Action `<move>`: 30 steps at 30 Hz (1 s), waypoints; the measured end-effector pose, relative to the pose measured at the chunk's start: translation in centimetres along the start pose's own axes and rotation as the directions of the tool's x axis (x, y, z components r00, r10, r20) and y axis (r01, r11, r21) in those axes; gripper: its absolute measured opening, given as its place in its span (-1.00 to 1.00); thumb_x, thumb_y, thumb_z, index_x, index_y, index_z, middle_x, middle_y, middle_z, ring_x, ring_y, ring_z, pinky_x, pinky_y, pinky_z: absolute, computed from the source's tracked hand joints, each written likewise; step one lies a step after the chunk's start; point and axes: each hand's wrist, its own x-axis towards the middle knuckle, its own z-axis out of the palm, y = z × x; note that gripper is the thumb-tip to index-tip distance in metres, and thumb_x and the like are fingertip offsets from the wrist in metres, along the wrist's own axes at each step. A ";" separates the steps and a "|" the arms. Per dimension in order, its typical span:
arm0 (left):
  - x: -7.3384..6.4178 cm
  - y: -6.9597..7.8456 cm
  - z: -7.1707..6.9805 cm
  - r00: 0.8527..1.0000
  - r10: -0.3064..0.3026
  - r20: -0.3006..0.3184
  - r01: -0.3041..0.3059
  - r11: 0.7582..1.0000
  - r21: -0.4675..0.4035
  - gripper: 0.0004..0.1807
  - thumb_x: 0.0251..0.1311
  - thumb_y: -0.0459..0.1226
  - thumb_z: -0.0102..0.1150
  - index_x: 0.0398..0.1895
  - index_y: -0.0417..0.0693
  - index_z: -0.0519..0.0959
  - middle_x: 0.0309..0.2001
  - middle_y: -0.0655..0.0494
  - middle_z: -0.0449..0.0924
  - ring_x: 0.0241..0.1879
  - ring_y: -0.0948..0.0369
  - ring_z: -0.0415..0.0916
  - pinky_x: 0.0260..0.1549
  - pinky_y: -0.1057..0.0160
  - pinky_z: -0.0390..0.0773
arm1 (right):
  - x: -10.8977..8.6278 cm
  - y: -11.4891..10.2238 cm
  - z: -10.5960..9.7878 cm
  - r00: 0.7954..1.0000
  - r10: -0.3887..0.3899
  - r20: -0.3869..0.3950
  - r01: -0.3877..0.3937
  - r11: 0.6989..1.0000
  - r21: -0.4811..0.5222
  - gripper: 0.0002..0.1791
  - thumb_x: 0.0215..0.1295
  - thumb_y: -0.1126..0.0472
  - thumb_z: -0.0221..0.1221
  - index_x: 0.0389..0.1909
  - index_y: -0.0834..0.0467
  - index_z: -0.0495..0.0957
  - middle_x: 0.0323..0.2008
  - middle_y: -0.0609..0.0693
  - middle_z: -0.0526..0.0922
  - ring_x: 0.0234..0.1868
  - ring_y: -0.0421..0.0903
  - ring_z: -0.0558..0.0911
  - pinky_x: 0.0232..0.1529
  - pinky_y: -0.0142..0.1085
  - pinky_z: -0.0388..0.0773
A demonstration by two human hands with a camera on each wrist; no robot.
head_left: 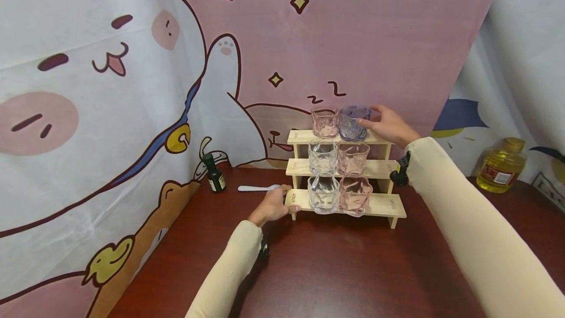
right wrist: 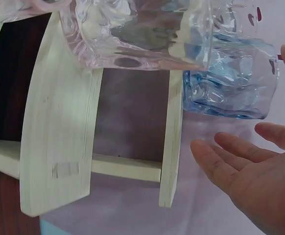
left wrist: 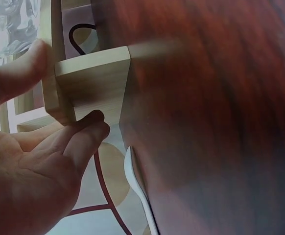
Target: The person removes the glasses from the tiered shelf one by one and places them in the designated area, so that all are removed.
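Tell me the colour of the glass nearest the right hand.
The glass is translucent blue, clearest in the right wrist view.

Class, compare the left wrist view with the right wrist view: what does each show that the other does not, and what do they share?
Only the left wrist view shows the left hand, at one end of the rack, and the white spoon.
Only the right wrist view shows the right hand and the blue glass.
Both show parts of the wooden rack, the dark reddish table and some glassware.
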 end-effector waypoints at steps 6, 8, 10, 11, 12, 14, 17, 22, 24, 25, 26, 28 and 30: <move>-0.1 -0.1 0.2 1.000 0.005 0.007 -0.005 1.000 -0.013 -0.36 0.12 -0.22 0.47 0.24 -0.25 0.46 -0.04 -0.10 0.64 -0.16 0.16 0.45 -0.02 0.15 0.48 | 0.8 -0.1 0.5 0.999 0.012 -0.037 -0.011 0.999 0.034 0.05 0.43 -0.27 0.05 0.62 0.15 -0.30 0.52 0.43 0.05 0.48 0.42 0.16 0.40 0.31 0.17; -0.2 -0.1 0.2 1.000 0.002 0.010 -0.002 1.000 -0.022 -0.36 0.12 -0.22 0.46 0.24 -0.25 0.46 -0.07 -0.08 0.64 -0.18 0.17 0.44 -0.04 0.17 0.47 | 1.1 -0.2 0.7 0.999 0.009 -0.049 -0.007 0.998 0.056 0.03 0.43 -0.21 0.08 0.62 0.16 -0.27 0.52 0.42 0.08 0.47 0.41 0.18 0.41 0.30 0.17; -0.2 -0.1 0.2 1.000 0.004 0.008 -0.004 1.000 -0.021 -0.36 0.12 -0.23 0.46 0.25 -0.25 0.46 -0.08 -0.09 0.64 -0.18 0.17 0.44 -0.04 0.17 0.47 | 1.4 -0.3 0.9 0.998 0.000 -0.057 0.004 0.997 0.073 0.00 0.44 -0.15 0.10 0.61 0.18 -0.25 0.51 0.41 0.09 0.47 0.40 0.18 0.42 0.28 0.16; -0.2 -0.1 0.2 1.000 0.005 0.007 -0.005 1.000 -0.018 -0.35 0.12 -0.23 0.47 0.25 -0.26 0.45 -0.08 -0.09 0.64 -0.18 0.16 0.45 -0.05 0.16 0.48 | 1.6 -0.4 1.0 0.998 -0.006 -0.061 0.011 0.997 0.078 -0.01 0.44 -0.12 0.11 0.61 0.19 -0.23 0.51 0.41 0.10 0.47 0.39 0.19 0.43 0.27 0.15; -0.2 -0.1 0.2 1.000 0.005 0.005 -0.005 1.000 -0.016 -0.35 0.12 -0.22 0.46 0.26 -0.26 0.45 -0.07 -0.09 0.64 -0.17 0.16 0.45 -0.04 0.16 0.48 | 1.7 -0.5 1.1 0.998 -0.011 -0.065 0.017 0.996 0.087 -0.02 0.44 -0.09 0.12 0.61 0.19 -0.22 0.51 0.41 0.10 0.47 0.39 0.19 0.44 0.26 0.14; -0.2 -0.1 0.1 1.000 0.006 0.001 -0.006 1.000 -0.003 -0.33 0.12 -0.21 0.46 0.27 -0.25 0.44 -0.07 -0.09 0.64 -0.16 0.16 0.46 -0.03 0.15 0.49 | 1.9 -0.7 1.2 0.997 -0.022 -0.070 0.028 0.995 0.095 -0.05 0.43 -0.03 0.13 0.61 0.21 -0.19 0.51 0.41 0.11 0.47 0.39 0.19 0.45 0.25 0.14; 0.0 0.0 0.0 1.000 0.010 -0.004 -0.010 1.000 0.012 -0.32 0.13 -0.20 0.46 0.28 -0.25 0.44 -0.05 -0.11 0.64 -0.15 0.15 0.46 -0.01 0.14 0.49 | 2.0 -0.9 1.3 0.997 -0.029 -0.070 0.037 0.993 0.109 -0.04 0.42 0.01 0.15 0.60 0.22 -0.19 0.51 0.42 0.10 0.48 0.39 0.19 0.46 0.24 0.13; 0.0 0.1 -0.1 1.000 0.010 -0.004 -0.010 1.000 0.020 -0.35 0.12 -0.21 0.47 0.25 -0.25 0.46 -0.08 -0.09 0.64 -0.18 0.16 0.45 -0.05 0.15 0.49 | 2.2 -0.6 1.6 0.997 -0.018 -0.077 0.028 0.990 0.135 0.03 0.38 -0.04 0.22 0.61 0.16 -0.22 0.52 0.40 0.09 0.48 0.39 0.19 0.45 0.25 0.13; -0.1 0.2 -0.1 1.000 0.005 -0.002 -0.005 1.000 0.020 -0.35 0.12 -0.21 0.47 0.25 -0.24 0.46 -0.09 -0.08 0.64 -0.19 0.17 0.45 -0.07 0.16 0.49 | 2.3 -0.5 1.8 0.996 -0.009 -0.085 0.020 0.991 0.135 0.06 0.36 -0.07 0.23 0.62 0.13 -0.23 0.54 0.38 0.05 0.49 0.40 0.15 0.46 0.27 0.10; -0.1 0.2 -0.1 1.000 0.004 -0.001 -0.004 1.000 0.018 -0.35 0.12 -0.21 0.47 0.25 -0.24 0.46 -0.11 -0.08 0.64 -0.21 0.17 0.44 -0.09 0.17 0.49 | 2.3 -0.5 1.9 0.996 -0.004 -0.088 0.015 0.991 0.136 0.07 0.36 -0.09 0.23 0.62 0.11 -0.24 0.55 0.37 0.02 0.50 0.40 0.14 0.45 0.28 0.09; -0.1 0.2 0.0 1.000 0.002 -0.001 -0.002 1.000 0.016 -0.35 0.12 -0.21 0.47 0.25 -0.24 0.46 -0.12 -0.07 0.63 -0.22 0.17 0.44 -0.11 0.18 0.48 | 2.3 -0.5 2.0 0.996 0.000 -0.092 0.013 0.990 0.138 0.07 0.35 -0.09 0.24 0.62 0.11 -0.24 0.56 0.36 0.01 0.51 0.41 0.12 0.46 0.29 0.07; -0.1 0.2 0.0 1.000 0.000 -0.002 0.000 1.000 0.015 -0.36 0.12 -0.22 0.47 0.24 -0.24 0.46 -0.15 -0.06 0.62 -0.24 0.17 0.43 -0.14 0.20 0.47 | 2.3 -0.5 2.1 0.995 0.008 -0.098 0.005 0.991 0.132 0.07 0.35 -0.11 0.23 0.62 0.09 -0.24 0.58 0.34 -0.03 0.52 0.41 0.08 0.46 0.31 0.04; -0.1 0.2 0.0 1.000 0.005 -0.005 -0.005 1.000 0.018 -0.36 0.12 -0.22 0.47 0.24 -0.25 0.47 -0.18 -0.05 0.62 -0.25 0.18 0.42 -0.15 0.21 0.46 | 2.3 -0.5 2.2 0.995 0.010 -0.103 0.003 0.992 0.124 0.07 0.35 -0.13 0.23 0.63 0.09 -0.24 0.59 0.33 -0.05 0.52 0.42 0.07 0.45 0.32 0.03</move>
